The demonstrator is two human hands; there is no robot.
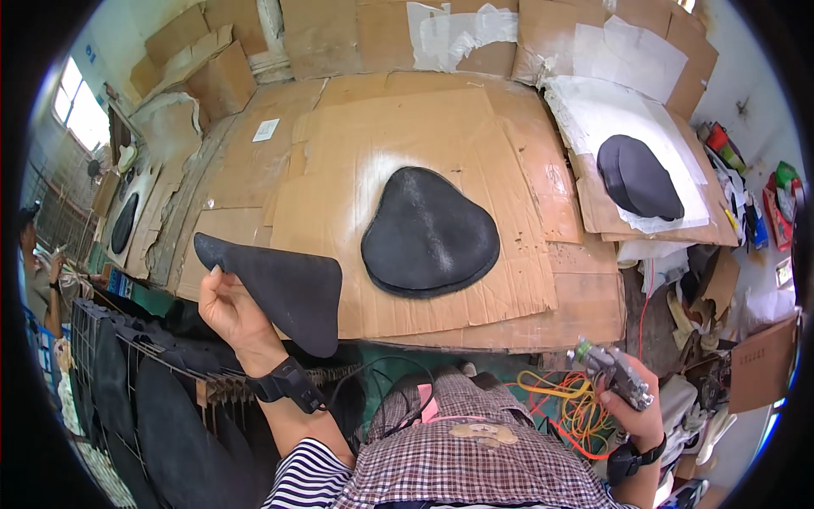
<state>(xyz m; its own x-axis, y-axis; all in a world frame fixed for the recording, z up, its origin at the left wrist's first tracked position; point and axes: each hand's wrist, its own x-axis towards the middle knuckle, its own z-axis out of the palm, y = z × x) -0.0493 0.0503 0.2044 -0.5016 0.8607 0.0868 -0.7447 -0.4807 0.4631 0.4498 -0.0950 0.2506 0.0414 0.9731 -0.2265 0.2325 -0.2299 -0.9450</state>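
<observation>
My left hand (227, 310) is closed on a thin black foam saddle-shaped piece (292, 284), pinching its narrow end. The piece hangs in the air at the table's front edge. In the middle of the cardboard-covered table lies a black padded saddle-shaped piece (431, 233), with a whitish streak down its centre. My right hand (632, 399) grips a metal spray gun (612, 371) by its handle, low at the right and away from the table top. Most of the fingers of this hand are hidden behind the gun.
More black pieces lie on a white-papered board (695, 225) at the right and on the far-left table. A wire rack (127, 407) of black sheets stands at lower left. Yellow and orange hoses (560, 399) loop beneath the table edge. Another person (42, 280) works at far left.
</observation>
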